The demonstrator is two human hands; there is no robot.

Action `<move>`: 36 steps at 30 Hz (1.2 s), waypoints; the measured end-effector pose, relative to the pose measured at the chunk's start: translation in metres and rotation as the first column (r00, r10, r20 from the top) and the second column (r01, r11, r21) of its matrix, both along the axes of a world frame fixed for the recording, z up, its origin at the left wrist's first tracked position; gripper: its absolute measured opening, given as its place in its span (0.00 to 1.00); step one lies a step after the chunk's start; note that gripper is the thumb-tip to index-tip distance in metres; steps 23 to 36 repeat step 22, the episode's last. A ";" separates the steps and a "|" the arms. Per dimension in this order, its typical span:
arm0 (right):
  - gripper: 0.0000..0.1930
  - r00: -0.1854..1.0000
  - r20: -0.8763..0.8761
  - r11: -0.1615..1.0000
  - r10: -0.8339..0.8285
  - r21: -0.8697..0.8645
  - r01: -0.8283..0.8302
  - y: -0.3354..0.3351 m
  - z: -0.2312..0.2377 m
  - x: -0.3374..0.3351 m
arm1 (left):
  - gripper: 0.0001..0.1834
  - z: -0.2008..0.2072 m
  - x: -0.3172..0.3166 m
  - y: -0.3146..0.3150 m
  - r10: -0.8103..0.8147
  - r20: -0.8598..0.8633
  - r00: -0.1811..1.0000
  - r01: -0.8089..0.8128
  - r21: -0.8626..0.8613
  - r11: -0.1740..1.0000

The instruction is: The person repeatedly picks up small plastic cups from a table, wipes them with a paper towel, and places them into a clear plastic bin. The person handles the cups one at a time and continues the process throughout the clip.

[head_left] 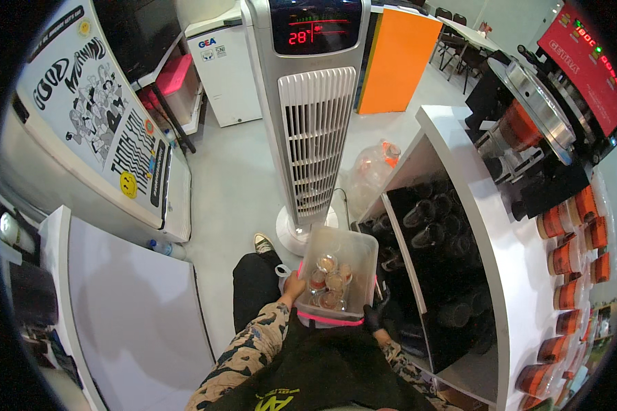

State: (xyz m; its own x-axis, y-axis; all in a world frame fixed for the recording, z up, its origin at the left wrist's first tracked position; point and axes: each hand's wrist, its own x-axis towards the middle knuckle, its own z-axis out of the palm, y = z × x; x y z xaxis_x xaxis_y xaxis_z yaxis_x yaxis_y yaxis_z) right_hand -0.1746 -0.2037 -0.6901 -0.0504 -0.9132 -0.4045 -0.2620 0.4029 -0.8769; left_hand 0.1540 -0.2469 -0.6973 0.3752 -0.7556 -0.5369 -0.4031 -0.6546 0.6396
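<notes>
A translucent plastic box with pink edging is held in front of my waist. Several small round cups with clear lids lie in it. My bare left hand is closed on the left wall of the box. In a black glove, my right hand grips the near right corner, its fingers partly hidden by the box. Beside my left hand a small white ring shows.
A tall tower fan stands just ahead on the floor. To the right, a white counter carries a sealing machine and stacked cups; dark shelves lie beneath. A white-topped cabinet and chest freezer flank the left.
</notes>
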 end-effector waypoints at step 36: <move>0.44 0.989 0.127 0.774 -0.072 -0.618 0.136 0.050 0.071 -0.013 | 0.13 -0.054 -0.021 -0.020 -0.586 0.304 0.751 0.557 0.185 0.810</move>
